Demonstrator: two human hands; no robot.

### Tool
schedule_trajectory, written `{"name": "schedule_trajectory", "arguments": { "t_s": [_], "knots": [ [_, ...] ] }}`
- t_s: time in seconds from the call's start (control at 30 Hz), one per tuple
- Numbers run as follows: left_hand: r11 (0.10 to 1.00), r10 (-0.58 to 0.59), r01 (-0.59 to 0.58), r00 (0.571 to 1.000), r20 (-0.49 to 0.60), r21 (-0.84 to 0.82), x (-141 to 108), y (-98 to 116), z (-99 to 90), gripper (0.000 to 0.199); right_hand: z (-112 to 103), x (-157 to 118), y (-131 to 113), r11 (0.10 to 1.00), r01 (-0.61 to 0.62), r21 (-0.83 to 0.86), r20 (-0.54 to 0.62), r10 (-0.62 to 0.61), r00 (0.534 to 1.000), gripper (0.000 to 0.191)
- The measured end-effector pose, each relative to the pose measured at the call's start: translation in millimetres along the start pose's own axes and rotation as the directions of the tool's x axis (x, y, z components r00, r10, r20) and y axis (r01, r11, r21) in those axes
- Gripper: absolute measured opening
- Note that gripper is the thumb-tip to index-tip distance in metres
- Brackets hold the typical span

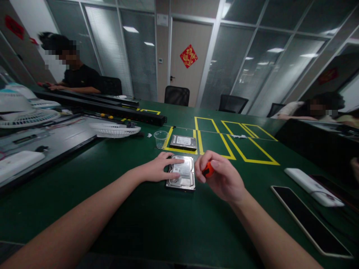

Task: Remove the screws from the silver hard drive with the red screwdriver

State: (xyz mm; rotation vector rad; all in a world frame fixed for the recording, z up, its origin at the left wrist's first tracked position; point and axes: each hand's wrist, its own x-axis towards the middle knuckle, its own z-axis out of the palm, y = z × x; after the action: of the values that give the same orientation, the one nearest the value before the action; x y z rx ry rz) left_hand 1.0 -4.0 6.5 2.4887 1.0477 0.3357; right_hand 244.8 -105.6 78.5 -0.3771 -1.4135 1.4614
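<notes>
A silver hard drive (186, 173) lies flat on the green table in front of me. Across its left side rests my left hand (164, 168), thumb and forefinger spread over the metal top and the other fingers near its far left edge. Just right of the drive, my right hand (220, 173) is closed around a screwdriver (208, 170) with an orange and black handle; its shaft is hidden from view. Beyond the drive, a second hard drive (183, 142) with a white label sits inside a yellow taped box, beside a clear plastic cup (160, 139).
Yellow tape rectangles (260, 162) mark the table's far right. A phone (311, 220) and a white power strip (314, 186) lie right. White fan parts (114, 129) and a large metal panel (61, 138) occupy the left. People sit at the far left and far right.
</notes>
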Motion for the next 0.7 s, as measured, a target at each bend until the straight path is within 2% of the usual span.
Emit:
{"name": "schedule_trajectory", "arguments": {
  "t_s": [0.33, 0.5, 0.7],
  "knots": [
    [1.000, 0.019, -0.019, 1.000, -0.007, 0.011, -0.2, -0.2, 0.8, 0.068, 1.0, -1.4, 1.8, 1.000, 0.001, 0.020, -0.003, -0.001, 1.000, 0.013],
    [1.000, 0.007, -0.007, 1.000, 0.002, 0.013, 0.3, -1.1, 0.6, 0.070, -0.6, 0.3, -1.0, 1.000, 0.022, 0.013, -0.017, -0.022, 1.000, 0.037],
    [0.999, 0.028, -0.028, 1.000, -0.009, 0.032, 0.5, -1.7, 1.9, 0.067, -0.5, -0.6, 1.9, 0.999, 0.040, -0.036, 0.039, -0.038, 0.999, 0.022]
  ]
}}
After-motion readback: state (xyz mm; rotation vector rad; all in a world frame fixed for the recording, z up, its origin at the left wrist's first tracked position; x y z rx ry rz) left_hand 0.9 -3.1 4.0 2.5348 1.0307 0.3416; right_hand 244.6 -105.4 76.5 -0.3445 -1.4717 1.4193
